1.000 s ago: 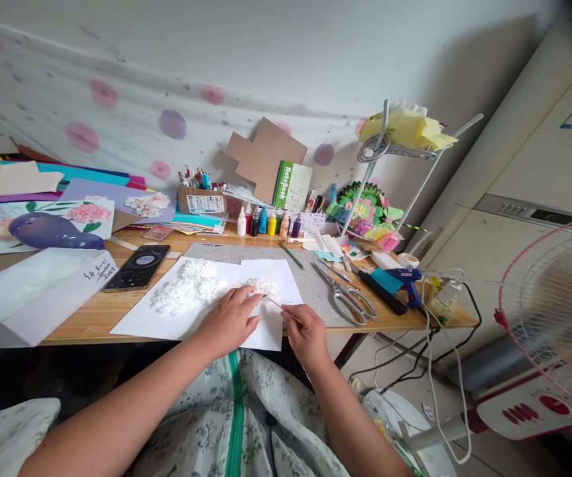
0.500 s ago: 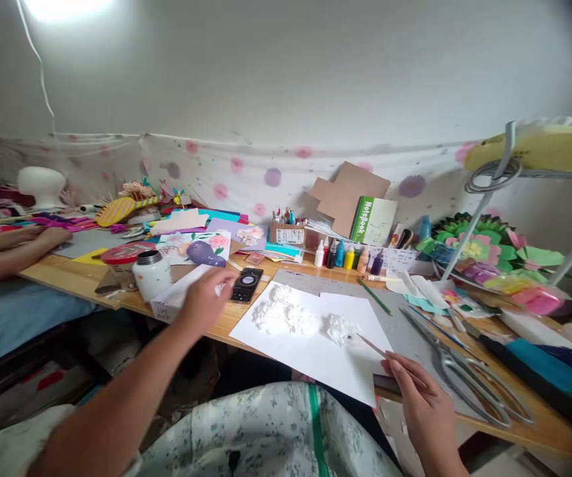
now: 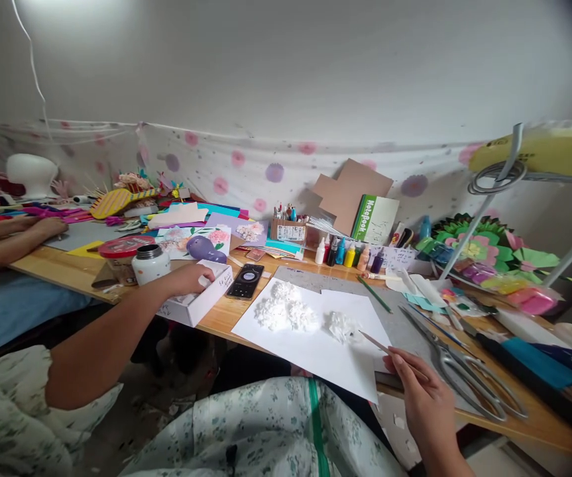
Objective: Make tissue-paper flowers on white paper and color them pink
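My left hand [image 3: 193, 278] reaches into a white open box [image 3: 209, 301] at the table's front edge; its fingertips are partly hidden, beside some white pieces. My right hand [image 3: 422, 391] holds a thin pointed stick [image 3: 378, 342], tip toward the smaller white crumpled clump [image 3: 341, 327]. That clump and a bigger white clump [image 3: 286, 307] lie on white paper [image 3: 325, 364]. A black phone [image 3: 246, 281] lies between the box and the paper.
Large scissors [image 3: 459, 371] and a green pencil [image 3: 374, 295] lie right of the paper. Small paint bottles [image 3: 349, 256] stand behind. A white jar [image 3: 151, 265] is left of the box. Another person's hands [image 3: 44, 232] are at far left.
My left hand has moved left and slightly down from beside the phone into the white box. My right hand has barely moved and still holds the stick.
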{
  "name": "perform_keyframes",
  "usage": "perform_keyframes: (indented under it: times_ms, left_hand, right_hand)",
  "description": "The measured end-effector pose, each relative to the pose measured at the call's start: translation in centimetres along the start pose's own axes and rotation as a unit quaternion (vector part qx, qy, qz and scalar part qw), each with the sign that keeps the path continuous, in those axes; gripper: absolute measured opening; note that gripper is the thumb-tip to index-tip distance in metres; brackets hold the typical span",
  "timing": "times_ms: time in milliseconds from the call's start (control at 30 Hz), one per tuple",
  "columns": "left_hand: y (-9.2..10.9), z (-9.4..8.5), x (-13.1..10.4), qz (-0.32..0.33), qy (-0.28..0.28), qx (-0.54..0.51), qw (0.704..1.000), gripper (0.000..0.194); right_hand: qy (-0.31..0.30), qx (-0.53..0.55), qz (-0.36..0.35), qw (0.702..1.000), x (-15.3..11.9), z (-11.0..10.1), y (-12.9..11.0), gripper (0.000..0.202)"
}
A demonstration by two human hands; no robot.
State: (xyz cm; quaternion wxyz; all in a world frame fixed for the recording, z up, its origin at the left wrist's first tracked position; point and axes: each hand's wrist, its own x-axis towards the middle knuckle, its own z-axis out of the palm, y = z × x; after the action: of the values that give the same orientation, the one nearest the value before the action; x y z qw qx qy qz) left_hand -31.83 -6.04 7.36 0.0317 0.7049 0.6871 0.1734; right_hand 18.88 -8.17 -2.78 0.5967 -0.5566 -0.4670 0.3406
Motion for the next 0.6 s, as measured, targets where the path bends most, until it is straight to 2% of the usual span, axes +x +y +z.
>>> perform_keyframes:
  times_ms: [100,200,300,433,500,600]
  left_hand:
    - [0.0,-0.5,0.5,-0.010,-0.018,-0.011,1.000,0.007]
    - [0.1,-1.3,0.7,-0.034,-0.015,-0.014,0.999,0.007]
    - [0.4,-1.8,0.6,-0.045,-0.024,-0.026,0.998,0.012]
    - [1.1,-1.7,0.4,-0.034,-0.085,-0.056,0.994,0.028]
    - [1.1,-1.5,0.6,-0.034,-0.109,-0.065,0.991,0.021]
    - [0.8,-1.4,1.1,-0.046,-0.109,-0.069,0.991,0.007]
  right_hand:
    - [-0.001,-0.006,-0.014,1.000,-0.1,-0.1,-0.2,0.050]
    - [-0.004,0.002,-0.014,1.000,0.0,-0.1,-0.1,0.048]
    - [-0.006,0.019,-0.007,1.000,0.0,-0.1,0.1,0.047]
    - [-0.007,0.029,0.005,1.000,-0.1,-0.1,0.0,0.045]
    - [-0.012,0.033,0.008,0.999,-0.1,-0.1,0.0,0.044]
    - [-0.020,0.035,0.007,0.999,-0.1,-0.2,0.0,0.042]
